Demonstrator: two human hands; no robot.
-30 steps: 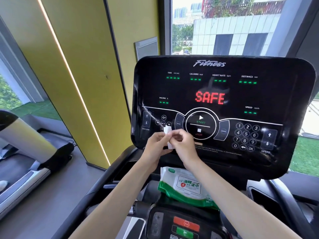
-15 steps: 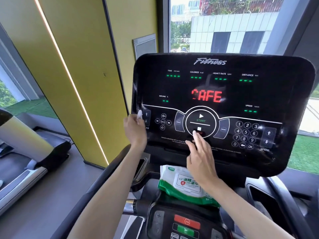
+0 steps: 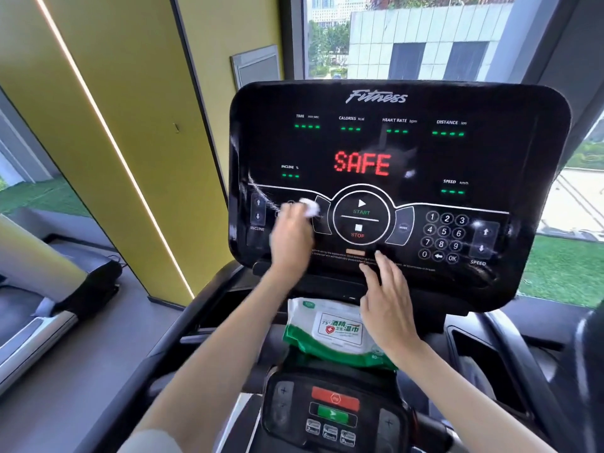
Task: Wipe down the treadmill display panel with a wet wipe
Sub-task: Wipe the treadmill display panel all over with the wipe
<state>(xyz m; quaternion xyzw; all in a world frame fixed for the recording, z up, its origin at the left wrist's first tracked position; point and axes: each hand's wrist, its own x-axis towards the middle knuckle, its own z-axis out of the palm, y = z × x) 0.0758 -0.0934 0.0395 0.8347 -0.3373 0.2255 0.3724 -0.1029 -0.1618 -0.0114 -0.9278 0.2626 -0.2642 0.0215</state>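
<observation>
Left hand grips a wadded wet wipe, pressed on the treadmill display panel between the INCLINE arrows and the START/STOP dial; motion-blurred. Right hand released, fingers straight, tips at the panel's lower edge under STOP. Wet wipe pack on the ledge below. Readout: SAFE.

Display panel: glossy black, rounded corners, facing viewer. Powered on: red "SAFE" at centre, green dashes under TIME, CALORIES, HEART RATE, DISTANCE, INCLINE, SPEED. Round START/STOP control lower centre, number keypad lower right. Whitish streaks at left, above INCLINE arrows.

Wet wipe: white, bunched into small wad, blurred. Held in fingers of left hand against panel's lower left, between INCLINE arrows and START/STOP ring.
</observation>
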